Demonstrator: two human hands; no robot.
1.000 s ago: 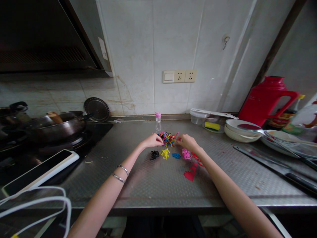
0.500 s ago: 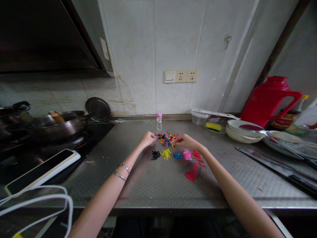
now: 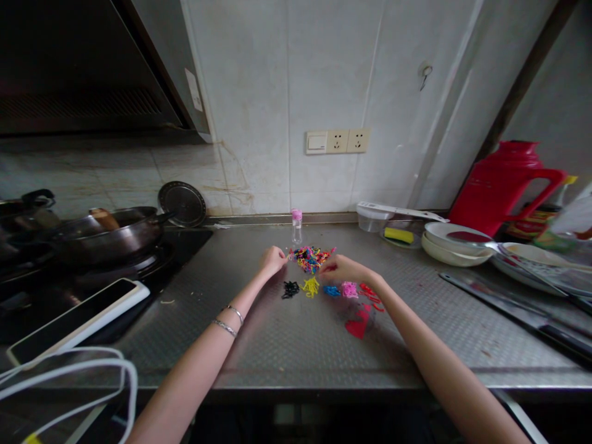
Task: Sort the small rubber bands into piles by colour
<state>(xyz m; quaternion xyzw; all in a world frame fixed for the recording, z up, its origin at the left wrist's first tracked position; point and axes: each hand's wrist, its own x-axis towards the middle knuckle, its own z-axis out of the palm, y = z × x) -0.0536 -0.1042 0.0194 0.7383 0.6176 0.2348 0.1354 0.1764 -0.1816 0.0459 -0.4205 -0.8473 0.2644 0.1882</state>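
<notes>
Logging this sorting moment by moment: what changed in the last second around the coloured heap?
The left hand has drawn leftward to the edge of the mixed heap of coloured bands; the right hand has slid left, fingertips at the heap's near edge. Whether either pinches a band is unclear. The black pile, yellow pile, blue pile, pink pile and red pile lie unmoved.
</notes>
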